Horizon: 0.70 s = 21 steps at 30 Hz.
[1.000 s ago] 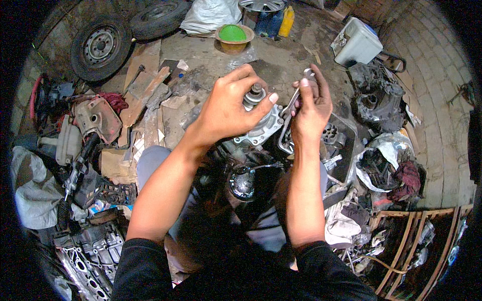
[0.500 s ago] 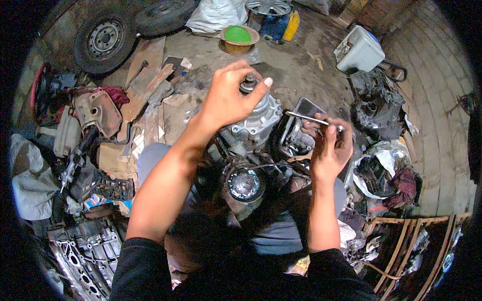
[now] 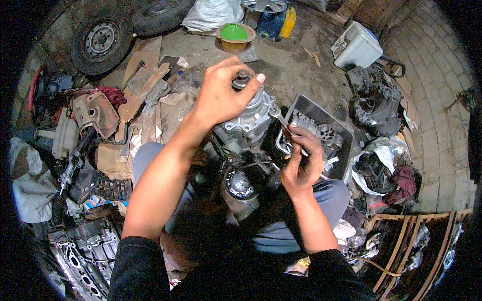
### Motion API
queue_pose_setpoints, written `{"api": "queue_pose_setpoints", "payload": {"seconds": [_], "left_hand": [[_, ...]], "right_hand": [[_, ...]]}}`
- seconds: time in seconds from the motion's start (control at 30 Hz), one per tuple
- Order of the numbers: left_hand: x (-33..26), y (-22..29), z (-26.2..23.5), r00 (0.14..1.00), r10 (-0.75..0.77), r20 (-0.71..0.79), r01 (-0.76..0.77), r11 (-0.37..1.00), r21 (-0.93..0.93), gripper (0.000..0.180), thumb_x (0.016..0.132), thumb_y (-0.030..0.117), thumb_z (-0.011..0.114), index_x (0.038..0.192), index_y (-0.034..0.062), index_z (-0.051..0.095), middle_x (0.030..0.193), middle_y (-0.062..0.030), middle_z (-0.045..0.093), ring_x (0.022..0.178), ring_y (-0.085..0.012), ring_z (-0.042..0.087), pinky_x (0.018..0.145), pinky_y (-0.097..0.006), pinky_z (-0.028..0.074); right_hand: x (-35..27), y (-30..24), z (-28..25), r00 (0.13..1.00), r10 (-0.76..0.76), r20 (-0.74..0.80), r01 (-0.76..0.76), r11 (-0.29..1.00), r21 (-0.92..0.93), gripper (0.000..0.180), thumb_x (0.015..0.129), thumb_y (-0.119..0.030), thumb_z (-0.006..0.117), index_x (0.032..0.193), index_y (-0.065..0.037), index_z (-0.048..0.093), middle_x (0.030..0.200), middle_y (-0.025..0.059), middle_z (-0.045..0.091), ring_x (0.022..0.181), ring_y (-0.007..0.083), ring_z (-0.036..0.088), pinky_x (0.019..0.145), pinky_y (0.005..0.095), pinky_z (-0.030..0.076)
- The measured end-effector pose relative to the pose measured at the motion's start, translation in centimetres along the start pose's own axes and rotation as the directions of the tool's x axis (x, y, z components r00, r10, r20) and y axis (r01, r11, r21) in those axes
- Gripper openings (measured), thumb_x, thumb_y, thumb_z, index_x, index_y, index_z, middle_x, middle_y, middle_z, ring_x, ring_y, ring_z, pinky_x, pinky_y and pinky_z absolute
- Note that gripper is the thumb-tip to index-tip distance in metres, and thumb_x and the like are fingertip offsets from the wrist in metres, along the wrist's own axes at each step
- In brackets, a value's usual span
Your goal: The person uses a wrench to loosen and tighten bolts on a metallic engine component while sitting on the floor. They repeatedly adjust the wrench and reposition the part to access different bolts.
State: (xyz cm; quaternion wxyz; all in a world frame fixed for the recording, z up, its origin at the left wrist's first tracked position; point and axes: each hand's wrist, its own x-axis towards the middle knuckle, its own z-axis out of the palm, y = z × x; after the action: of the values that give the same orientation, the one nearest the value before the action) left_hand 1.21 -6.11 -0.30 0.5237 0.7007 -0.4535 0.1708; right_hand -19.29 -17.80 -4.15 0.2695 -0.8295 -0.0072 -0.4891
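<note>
A grey metal gear housing (image 3: 258, 108) with a bolt-holed flange stands upright between my knees. From its top pokes a dark shaft end (image 3: 242, 78); my left hand (image 3: 221, 90) is curled round it, thumb on the right side and fingers behind, partly hidden. My right hand (image 3: 305, 159) pinches a wrench (image 3: 279, 118), its ringed end close to the right edge of the flange. The wrench's lower part is covered by my fingers. Below the housing, a round opening with a shiny metal inside (image 3: 239, 182) lies between my legs.
A dark tray (image 3: 347, 161) of metal parts sits at my right knee. Farther right are a greasy casing (image 3: 374, 103) and a white bucket (image 3: 357, 46). Wheels (image 3: 102, 42) lean at the back left. An engine block (image 3: 88, 253) lies at the lower left.
My right hand has moved left and down, swinging the wrench's ringed end toward the flange and uncovering the tray. My left hand keeps its hold; the whole view has shifted slightly.
</note>
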Motion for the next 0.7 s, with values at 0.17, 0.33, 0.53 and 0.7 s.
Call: {"api": "queue_pose_setpoints", "payload": {"seconds": [0.17, 0.33, 0.53, 0.7], "left_hand": [[0.0, 0.0, 0.0, 1.0, 0.021, -0.001, -0.021, 1.0, -0.019, 0.032, 0.088, 0.028, 0.076, 0.083, -0.0028, 0.073, 0.083, -0.019, 0.068, 0.08, -0.0349, 0.07, 0.074, -0.041, 0.054], [-0.2, 0.5, 0.0, 0.999, -0.036, 0.04, 0.037, 0.999, -0.036, 0.021, 0.087, 0.02, 0.075, 0.087, -0.0002, 0.072, 0.084, -0.0163, 0.067, 0.082, -0.0333, 0.068, 0.075, -0.04, 0.051], [-0.2, 0.5, 0.1, 1.0, 0.014, 0.019, -0.013, 1.0, -0.018, 0.021, 0.086, 0.02, 0.075, 0.088, -0.0007, 0.072, 0.084, -0.0163, 0.066, 0.082, -0.0327, 0.068, 0.075, -0.04, 0.051], [-0.3, 0.7, 0.4, 0.999, 0.031, 0.023, -0.03, 0.999, -0.02, 0.02, 0.086, 0.02, 0.075, 0.088, -0.0005, 0.072, 0.084, -0.0159, 0.065, 0.081, -0.0329, 0.067, 0.075, -0.04, 0.051]], "right_hand": [[-0.4, -0.9, 0.8, 0.999, -0.006, -0.033, 0.004, 0.998, -0.062, 0.033, 0.078, 0.02, 0.059, 0.106, 0.003, 0.063, 0.113, 0.0241, 0.069, 0.106, 0.0369, 0.07, 0.092, 0.0417, 0.055], [-1.5, -1.6, 2.0, 0.999, 0.007, -0.042, -0.013, 0.991, -0.13, 0.025, 0.086, 0.015, 0.054, 0.107, 0.003, 0.06, 0.114, 0.0227, 0.067, 0.106, 0.0357, 0.067, 0.095, 0.0422, 0.052], [-1.6, -1.2, 2.5, 0.995, 0.052, -0.087, -0.06, 0.994, -0.092, 0.012, 0.098, 0.005, 0.049, 0.109, 0.002, 0.052, 0.11, 0.0213, 0.063, 0.097, 0.0315, 0.065, 0.09, 0.0415, 0.053], [-0.4, -0.4, 2.2, 0.893, 0.424, -0.153, -0.339, 0.855, 0.392, 0.013, 0.105, -0.005, 0.044, 0.116, 0.001, 0.045, 0.11, 0.0182, 0.06, 0.089, 0.0232, 0.064, 0.078, 0.0373, 0.056]]}}
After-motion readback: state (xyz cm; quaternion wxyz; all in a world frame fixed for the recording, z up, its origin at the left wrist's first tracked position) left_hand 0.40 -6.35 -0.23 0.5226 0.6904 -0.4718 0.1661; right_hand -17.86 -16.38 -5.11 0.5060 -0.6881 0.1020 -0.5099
